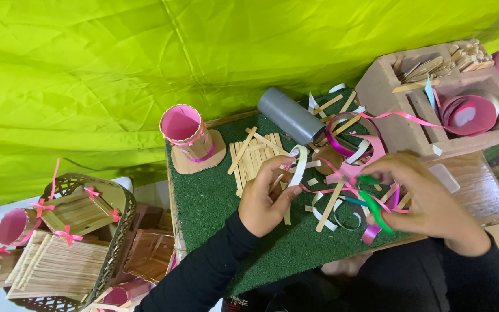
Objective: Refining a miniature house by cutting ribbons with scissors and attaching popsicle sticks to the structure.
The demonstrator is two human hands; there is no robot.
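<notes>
Right hand (pixel 428 199), the bigger shape in view, closes around green-handled scissors (pixel 375 207) over a tangle of pink ribbon (pixel 350 170) on the green mat (pixel 215 196) covering the counter (pixel 475 185). Left hand (pixel 265 199) pinches a curled white paper strip (pixel 300 164) between fingers and thumb, just beside a panel of craft sticks (pixel 255 156). Behind lie a grey tube (pixel 290 115), a pink-lined stick cup (pixel 185 132) and loose sticks.
</notes>
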